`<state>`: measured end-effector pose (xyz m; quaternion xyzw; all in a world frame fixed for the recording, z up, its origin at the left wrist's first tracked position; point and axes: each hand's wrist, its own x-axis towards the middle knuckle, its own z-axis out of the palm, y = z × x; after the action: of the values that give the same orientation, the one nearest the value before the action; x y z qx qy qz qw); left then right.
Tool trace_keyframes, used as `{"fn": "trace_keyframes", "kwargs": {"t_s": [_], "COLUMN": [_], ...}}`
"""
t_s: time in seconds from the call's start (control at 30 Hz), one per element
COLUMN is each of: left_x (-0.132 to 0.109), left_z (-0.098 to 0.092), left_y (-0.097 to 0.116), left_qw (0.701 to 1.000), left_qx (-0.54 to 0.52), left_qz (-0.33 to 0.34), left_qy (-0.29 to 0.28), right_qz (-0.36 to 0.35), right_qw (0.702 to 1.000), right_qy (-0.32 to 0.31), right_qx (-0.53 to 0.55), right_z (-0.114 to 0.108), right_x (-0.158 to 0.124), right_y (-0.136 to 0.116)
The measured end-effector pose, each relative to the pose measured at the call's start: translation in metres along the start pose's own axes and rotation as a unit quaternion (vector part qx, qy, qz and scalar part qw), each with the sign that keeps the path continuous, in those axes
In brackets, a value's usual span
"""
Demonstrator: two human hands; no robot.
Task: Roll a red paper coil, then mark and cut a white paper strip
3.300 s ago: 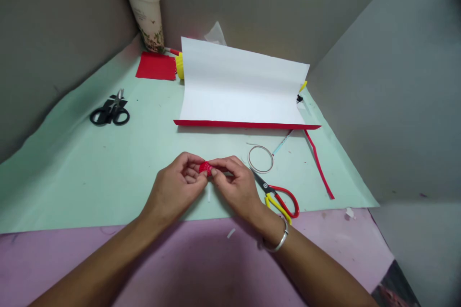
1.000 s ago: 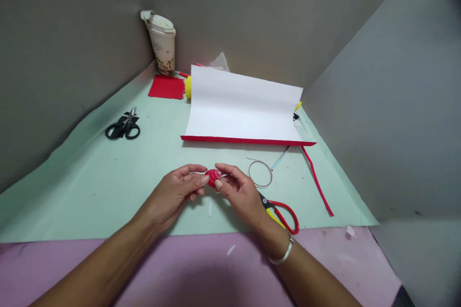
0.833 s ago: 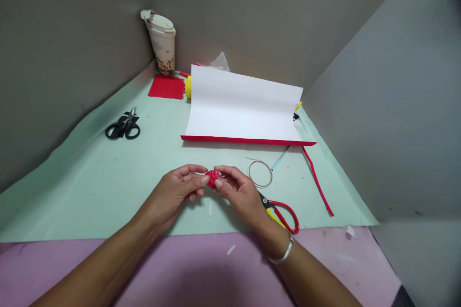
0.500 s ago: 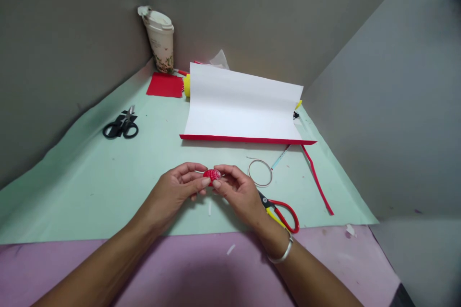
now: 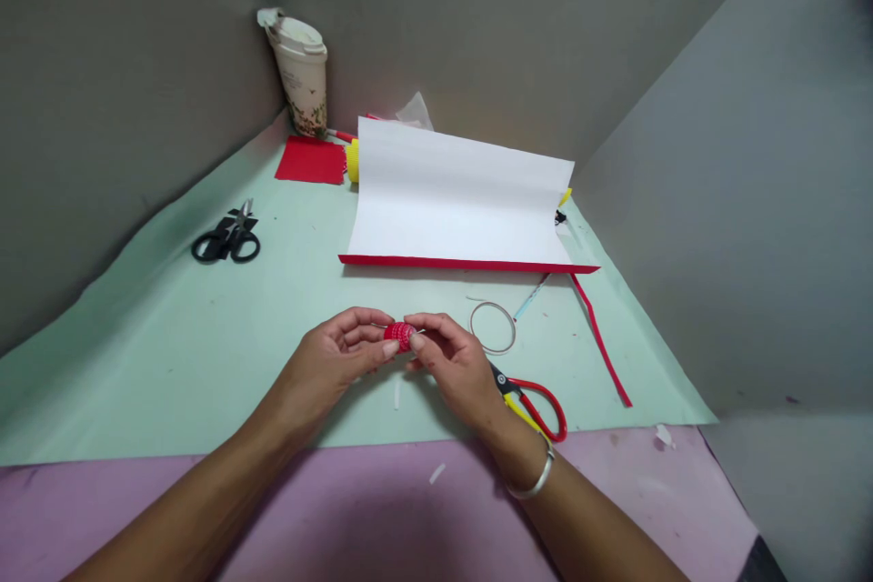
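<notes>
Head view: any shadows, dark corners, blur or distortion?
Head view: top-right corner fades to black; soft shadow on the pink surface, bottom centre. Head view: white sheet brightest, no obvious glare. Head view: cup leans, possibly wide-angle stretch. Head view: left hand and right hand fairly sharp; red piece too small to judge fine blur.

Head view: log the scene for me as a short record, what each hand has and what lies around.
Left hand: thumb and fingers pinch the red piece
Right hand: thumb and fingers at its other end; bracelet on the wrist
Held piece: small, white-specked, exact shape partly hidden by fingers
Beside right hand: red-and-yellow scissors, partly covered; ring
Beyond hands: white sheet, curved, near edge red
Right: red strip
Left: black scissors
Far left: cup, red sheet
</notes>
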<state>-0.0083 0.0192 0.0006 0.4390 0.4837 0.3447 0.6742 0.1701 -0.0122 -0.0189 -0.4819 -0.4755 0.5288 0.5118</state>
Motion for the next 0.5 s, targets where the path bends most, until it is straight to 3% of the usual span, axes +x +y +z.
{"fn": "trace_keyframes", "kwargs": {"t_s": [0.23,0.5], "left_x": [0.0022,0.0019], "left_z": [0.0021,0.0005], "left_y": [-0.0023,-0.0037], "left_qw": [1.000,0.999], "left_qx": [0.014,0.031], "left_qz": [0.015,0.033], "left_qy": [-0.003,-0.007], "right_qz": [-0.009,0.037], "right_qw": [1.000,0.999], "right_qy": [0.006,-0.005], "right_qx": [-0.013,0.034], "right_z": [-0.0028,-0.0049], "right_x": [0.0007,0.0030], "right_y": [0.0022,0.0007]}}
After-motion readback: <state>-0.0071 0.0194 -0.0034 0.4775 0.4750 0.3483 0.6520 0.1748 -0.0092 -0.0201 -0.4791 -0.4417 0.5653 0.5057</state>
